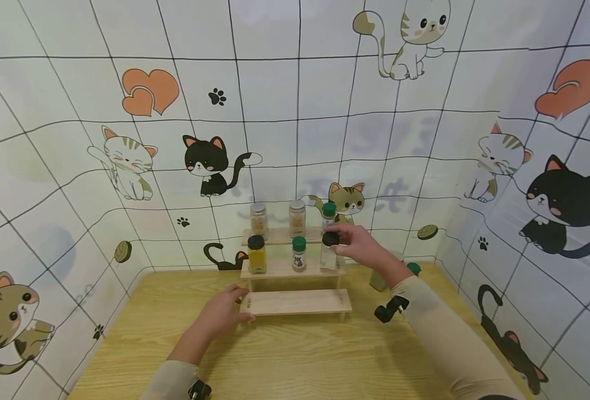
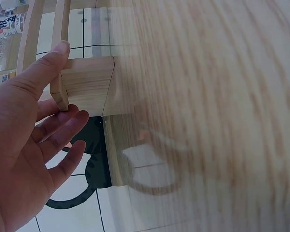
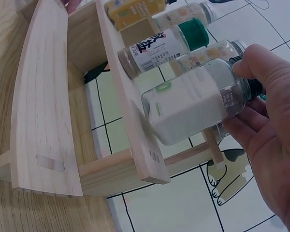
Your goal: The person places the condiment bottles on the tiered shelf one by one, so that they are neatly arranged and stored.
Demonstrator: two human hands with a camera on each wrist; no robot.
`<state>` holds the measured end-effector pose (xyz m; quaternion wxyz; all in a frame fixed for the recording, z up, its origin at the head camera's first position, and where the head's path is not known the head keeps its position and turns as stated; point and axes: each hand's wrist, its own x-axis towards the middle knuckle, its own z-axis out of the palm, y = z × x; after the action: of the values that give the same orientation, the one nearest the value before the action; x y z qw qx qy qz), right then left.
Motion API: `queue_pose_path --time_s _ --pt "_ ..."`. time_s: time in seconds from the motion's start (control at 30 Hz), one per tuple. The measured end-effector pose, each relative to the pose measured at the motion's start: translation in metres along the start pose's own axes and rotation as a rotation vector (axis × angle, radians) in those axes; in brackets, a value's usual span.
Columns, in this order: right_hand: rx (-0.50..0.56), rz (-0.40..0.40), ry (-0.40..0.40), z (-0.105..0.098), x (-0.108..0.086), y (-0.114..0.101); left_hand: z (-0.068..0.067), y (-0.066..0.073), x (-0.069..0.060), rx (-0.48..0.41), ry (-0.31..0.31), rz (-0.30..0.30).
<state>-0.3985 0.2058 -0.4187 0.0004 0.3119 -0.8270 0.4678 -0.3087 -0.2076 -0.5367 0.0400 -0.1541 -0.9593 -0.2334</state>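
A three-tier wooden spice rack (image 1: 295, 303) stands on the table against the wall. My left hand (image 1: 220, 314) holds the left end of its lowest board, thumb on top and a finger beneath, as the left wrist view shows. At the right end of the middle tier, my right hand (image 1: 360, 244) grips the black cap of a clear glass jar (image 3: 193, 106) with white contents. The jar's base is at the board; whether it bears fully on it, I cannot tell. Beside it on that tier are a green-capped shaker (image 1: 299, 255) and a yellow black-capped jar (image 1: 257, 256).
On the top tier stand two silver-lidded jars (image 1: 258, 221) and a green-capped bottle (image 1: 329, 214). Behind my right forearm, a green cap (image 1: 413, 268) and a jar (image 1: 377, 280) show on the table (image 1: 285, 361). Cat-print sheeting (image 1: 275, 94) lines the walls.
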Motion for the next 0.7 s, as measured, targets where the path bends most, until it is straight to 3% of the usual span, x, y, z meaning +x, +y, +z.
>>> queue_pose_path --time_s 0.47,0.7 --pt "0.033 -0.021 -0.063 -0.002 0.005 0.011 -0.002 0.001 0.000 -0.012 -0.005 0.005" --pt "0.019 0.028 -0.109 -0.008 0.005 0.009 -0.002 0.001 -0.001 -0.020 -0.001 0.008"
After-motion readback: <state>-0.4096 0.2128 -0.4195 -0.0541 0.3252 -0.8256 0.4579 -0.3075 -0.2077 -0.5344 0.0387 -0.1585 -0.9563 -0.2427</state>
